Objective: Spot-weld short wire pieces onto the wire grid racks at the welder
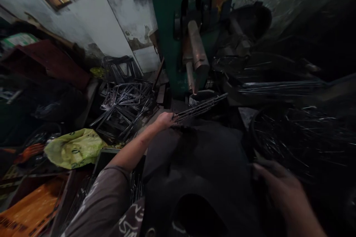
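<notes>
Left hand (165,119) grips wire frame (200,108) at one end, risking tilt; right hand (279,179) blurred, closure I cannot tell.

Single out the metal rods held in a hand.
The rods in the left hand, before the green machine; the rod bundle farther right lies untouched.

A short grey-brown sleeve (107,189) at lower left bears white lettering (129,220). Dark cloth (207,163) fills the lower centre, with an eyelet (151,232) near the bottom.
</notes>
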The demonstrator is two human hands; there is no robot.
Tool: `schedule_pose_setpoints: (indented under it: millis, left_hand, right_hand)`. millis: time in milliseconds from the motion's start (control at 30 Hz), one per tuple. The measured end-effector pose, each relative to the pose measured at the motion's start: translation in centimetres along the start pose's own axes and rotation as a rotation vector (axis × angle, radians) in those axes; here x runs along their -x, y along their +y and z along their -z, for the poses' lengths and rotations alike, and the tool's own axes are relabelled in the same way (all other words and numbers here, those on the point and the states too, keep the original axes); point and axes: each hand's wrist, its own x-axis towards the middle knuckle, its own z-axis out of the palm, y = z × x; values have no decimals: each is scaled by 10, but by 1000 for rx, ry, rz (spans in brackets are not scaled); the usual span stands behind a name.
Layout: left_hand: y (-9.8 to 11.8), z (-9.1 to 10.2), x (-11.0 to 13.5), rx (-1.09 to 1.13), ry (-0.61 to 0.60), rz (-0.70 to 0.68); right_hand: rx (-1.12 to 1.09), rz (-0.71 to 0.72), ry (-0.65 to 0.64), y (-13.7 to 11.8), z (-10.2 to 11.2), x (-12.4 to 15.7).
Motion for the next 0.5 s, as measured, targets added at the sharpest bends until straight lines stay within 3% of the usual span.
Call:
schedule_pose_setpoints:
  millis: [100, 200, 267, 333, 400, 500]
  left_hand:
    - [4, 7, 6, -1, -1, -14]
    - [6, 14, 11, 18, -2, -6]
    - [10, 18, 11, 39, 6, -11]
    - [18, 21, 7, 60, 17, -18]
    - [29, 22, 2, 75, 21, -14]
    - [43, 23, -4, 103, 22, -7]
  right_hand:
    - [44, -42, -163, -17, -15, -5]
    - [92, -58, -134, -35, -8, -14]
    - [24, -86, -101, -50, -3, -20]
    - [-112, -35, -91, -69, -12, -26]
    - [-295, 79, -138, -91, -39, -33]
    - [-617, 180, -228, -123, -99, -47]
